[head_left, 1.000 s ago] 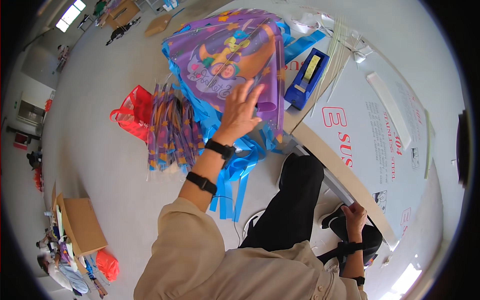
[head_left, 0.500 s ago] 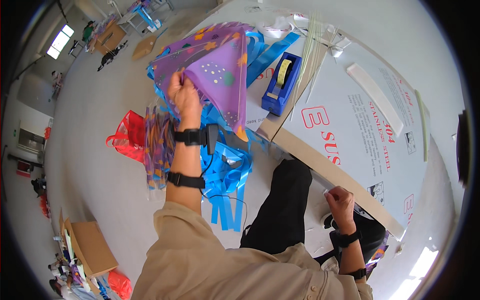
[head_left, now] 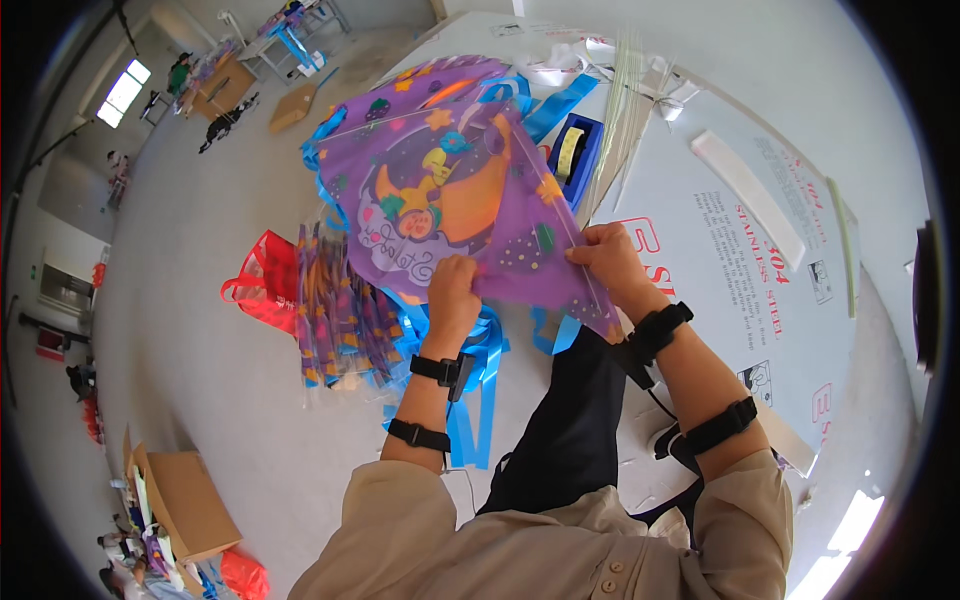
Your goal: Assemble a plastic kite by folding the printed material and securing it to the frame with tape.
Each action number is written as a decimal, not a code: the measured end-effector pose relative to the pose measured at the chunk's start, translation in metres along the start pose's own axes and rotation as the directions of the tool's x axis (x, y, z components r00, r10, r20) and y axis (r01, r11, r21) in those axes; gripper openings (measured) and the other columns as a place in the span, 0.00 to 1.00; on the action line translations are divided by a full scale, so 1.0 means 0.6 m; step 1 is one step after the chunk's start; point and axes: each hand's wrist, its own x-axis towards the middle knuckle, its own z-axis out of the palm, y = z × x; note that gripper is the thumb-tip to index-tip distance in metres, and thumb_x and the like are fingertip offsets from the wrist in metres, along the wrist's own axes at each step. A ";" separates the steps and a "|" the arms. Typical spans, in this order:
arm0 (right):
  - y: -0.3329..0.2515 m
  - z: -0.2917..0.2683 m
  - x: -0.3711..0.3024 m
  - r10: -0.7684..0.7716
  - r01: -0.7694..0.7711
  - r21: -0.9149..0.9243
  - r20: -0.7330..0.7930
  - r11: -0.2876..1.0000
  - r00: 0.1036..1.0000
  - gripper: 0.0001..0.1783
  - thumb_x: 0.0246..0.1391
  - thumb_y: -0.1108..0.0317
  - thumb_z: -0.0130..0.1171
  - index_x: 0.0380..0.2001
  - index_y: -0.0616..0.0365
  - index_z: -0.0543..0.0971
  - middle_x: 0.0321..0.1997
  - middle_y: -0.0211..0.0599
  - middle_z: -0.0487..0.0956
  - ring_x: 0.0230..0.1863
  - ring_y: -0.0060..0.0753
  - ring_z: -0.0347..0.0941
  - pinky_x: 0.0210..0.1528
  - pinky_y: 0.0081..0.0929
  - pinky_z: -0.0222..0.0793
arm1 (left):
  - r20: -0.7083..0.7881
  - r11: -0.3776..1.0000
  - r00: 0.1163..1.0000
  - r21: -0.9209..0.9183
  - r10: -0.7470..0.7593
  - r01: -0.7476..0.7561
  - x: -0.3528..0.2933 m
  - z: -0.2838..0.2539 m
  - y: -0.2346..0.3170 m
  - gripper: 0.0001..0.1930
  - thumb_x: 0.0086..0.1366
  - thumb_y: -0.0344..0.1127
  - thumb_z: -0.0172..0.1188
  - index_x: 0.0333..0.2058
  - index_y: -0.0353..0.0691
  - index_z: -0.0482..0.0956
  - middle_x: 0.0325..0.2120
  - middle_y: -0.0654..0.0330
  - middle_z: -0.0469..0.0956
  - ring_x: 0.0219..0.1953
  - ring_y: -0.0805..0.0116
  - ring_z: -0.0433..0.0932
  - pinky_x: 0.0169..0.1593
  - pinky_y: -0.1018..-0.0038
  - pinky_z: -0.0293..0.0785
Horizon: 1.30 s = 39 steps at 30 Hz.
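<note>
A purple kite (head_left: 425,165) printed with stars, fruit and a yellow-and-orange figure spreads in front of me, thin rods running along its edges. My left hand (head_left: 456,298) is closed on its lower edge, fingers pinching the fabric. Near the kite's right corner, my right hand (head_left: 612,262) pinches the edge beside the rod. Whether a small piece is under those fingertips is hidden. Blue ribbons (head_left: 485,370) hang below the kite, and more blue ribbon (head_left: 560,105) shows behind it. The kite partly covers a blue tape dispenser (head_left: 583,180) holding a yellowish roll.
On the grey-covered table (head_left: 690,230) lie thin pale rods (head_left: 625,90) and a long white strip (head_left: 748,195). Bundled purple printed pieces (head_left: 335,305) and a red bag (head_left: 265,285) are at the left. A cardboard box (head_left: 190,500) stands on the floor lower left.
My right hand has come up from beside the table's near edge to the kite's right edge. My left hand has moved down and right, and the kite now lies spread with its print showing.
</note>
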 end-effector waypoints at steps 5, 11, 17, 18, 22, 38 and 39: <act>0.043 0.032 -0.006 -0.160 0.123 -0.245 -0.139 0.962 0.977 0.08 0.43 0.72 0.65 0.26 0.67 0.80 0.20 0.34 0.77 0.20 0.22 0.72 0.24 0.23 0.67 | 0.533 0.988 0.840 -0.044 -0.099 0.145 0.034 -0.012 0.036 0.10 0.50 0.28 0.62 0.33 0.33 0.75 0.26 0.56 0.75 0.29 0.62 0.74 0.34 0.70 0.72; 0.082 0.077 -0.009 -0.027 0.030 -0.048 0.070 0.998 0.997 0.12 0.58 0.62 0.54 0.35 0.59 0.80 0.26 0.24 0.75 0.25 0.16 0.68 0.29 0.17 0.64 | 0.571 0.792 0.739 -0.235 -0.358 0.564 0.090 0.029 0.084 0.13 0.57 0.38 0.64 0.26 0.33 0.75 0.19 0.60 0.75 0.21 0.74 0.73 0.25 0.80 0.68; 0.102 0.068 -0.015 -0.010 -0.012 0.104 0.205 0.994 0.979 0.10 0.59 0.65 0.52 0.39 0.58 0.79 0.32 0.24 0.75 0.29 0.15 0.67 0.31 0.17 0.62 | 0.551 0.840 0.737 -0.115 -0.391 0.531 0.077 0.055 0.060 0.11 0.52 0.34 0.66 0.24 0.32 0.74 0.18 0.59 0.75 0.20 0.72 0.75 0.22 0.77 0.70; 0.104 0.070 -0.016 0.032 -0.063 0.167 0.184 0.984 0.982 0.10 0.59 0.65 0.53 0.38 0.58 0.79 0.31 0.24 0.75 0.28 0.16 0.67 0.31 0.18 0.63 | 0.572 0.794 0.699 -0.131 -0.429 0.594 0.074 0.058 0.056 0.09 0.54 0.32 0.64 0.25 0.33 0.75 0.18 0.60 0.75 0.19 0.74 0.74 0.21 0.78 0.70; 0.100 0.083 -0.019 0.165 -0.178 0.273 0.071 0.945 0.984 0.09 0.57 0.62 0.57 0.31 0.56 0.79 0.26 0.23 0.74 0.25 0.17 0.66 0.28 0.19 0.62 | 0.613 0.568 0.610 -0.297 -0.503 0.767 0.066 0.062 0.045 0.06 0.57 0.30 0.62 0.27 0.34 0.76 0.19 0.62 0.76 0.18 0.76 0.73 0.20 0.80 0.70; 0.129 0.095 -0.003 0.100 -0.108 0.314 0.041 0.943 0.994 0.08 0.57 0.69 0.55 0.25 0.57 0.77 0.20 0.23 0.72 0.19 0.18 0.65 0.21 0.16 0.61 | 0.558 0.580 0.616 -0.271 -0.555 0.768 0.049 0.067 0.043 0.08 0.57 0.31 0.63 0.25 0.36 0.74 0.17 0.65 0.72 0.16 0.79 0.69 0.16 0.82 0.62; 0.130 0.094 -0.002 0.100 -0.111 0.323 0.052 0.940 0.994 0.07 0.57 0.69 0.55 0.25 0.57 0.77 0.21 0.24 0.72 0.20 0.18 0.65 0.22 0.17 0.61 | 0.560 0.577 0.615 -0.273 -0.556 0.770 0.050 0.067 0.041 0.08 0.57 0.31 0.62 0.24 0.36 0.73 0.17 0.65 0.72 0.16 0.79 0.69 0.15 0.82 0.62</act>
